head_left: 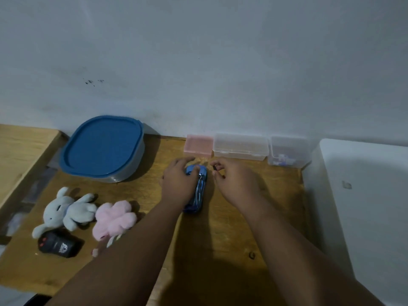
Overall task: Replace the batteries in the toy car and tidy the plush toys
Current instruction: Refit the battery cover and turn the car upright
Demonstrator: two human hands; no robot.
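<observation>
Toy car (199, 191) under left fingers (188, 161) (gripped)

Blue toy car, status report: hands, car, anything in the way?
Left hand resting on blue toy car. Right hand beside it, fingertips pinched, contents unclear. Car flat on wooden table. Nothing blocking.

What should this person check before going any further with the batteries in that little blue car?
1. Car steadied: ok. The left hand rests on the blue toy car, which lies on the wooden table.
2. Right hand free: cannot tell. Its fingertips pinch together beside the car; whatever is between them is too small to make out.
3. Battery compartment open: cannot tell; the hand covers much of the car.
4. New batteries within reach: cannot tell. The clear box with small items stands near, contents blurred.
5. Plush toys clear of the work: ok. The white plush bunny and pink plush toy lie apart to the left.
</observation>
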